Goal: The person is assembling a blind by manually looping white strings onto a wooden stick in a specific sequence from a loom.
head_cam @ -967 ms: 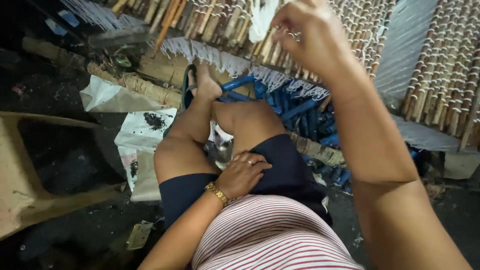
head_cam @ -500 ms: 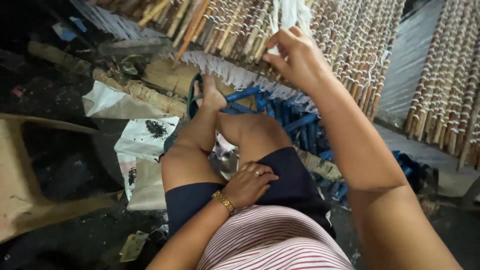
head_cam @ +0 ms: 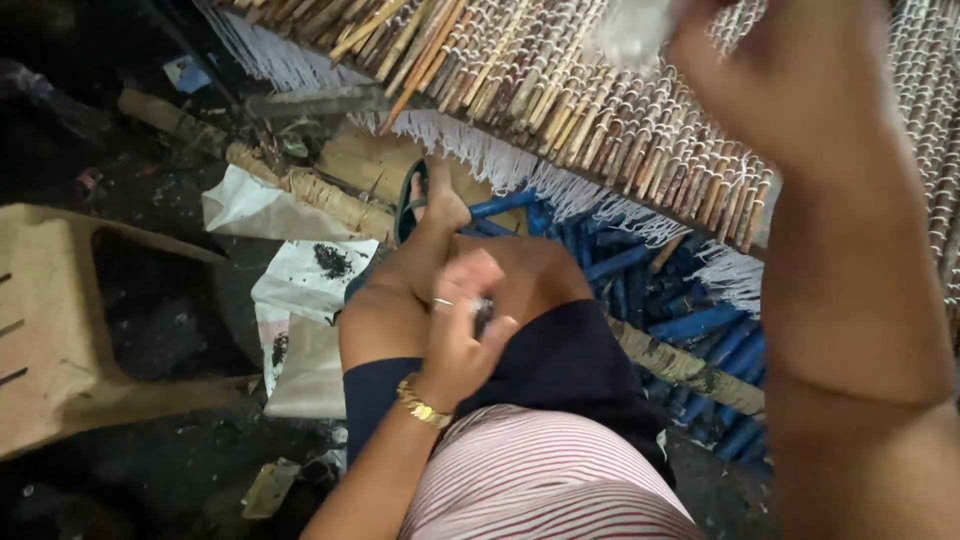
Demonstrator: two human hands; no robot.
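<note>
My right hand (head_cam: 800, 85) is raised close to the camera at the top right, blurred. Its fingers pinch a tuft of white thread (head_cam: 630, 30) over a mat of brown reeds (head_cam: 560, 90) bound with white thread, whose fringe (head_cam: 500, 160) hangs off the near edge. My left hand (head_cam: 465, 320), with a ring and a gold bracelet, hovers blurred just above my bent knee (head_cam: 530, 275). Something small and dark shows by its fingers, but I cannot tell whether it is held. My foot in a green sandal (head_cam: 430, 200) rests under the mat's edge.
Blue-dyed sticks (head_cam: 690, 320) lie bundled on the ground under the mat at the right. White paper sheets (head_cam: 310, 280) with dark specks lie left of my leg. A tan plastic stool (head_cam: 60, 330) stands at the far left on dark ground. A bundle of reeds (head_cam: 330, 200) lies beyond the paper.
My left hand has lifted off my thigh toward the knee. My right hand with the thread has come up closer to the camera, and the view has shifted nearer to the mat.
</note>
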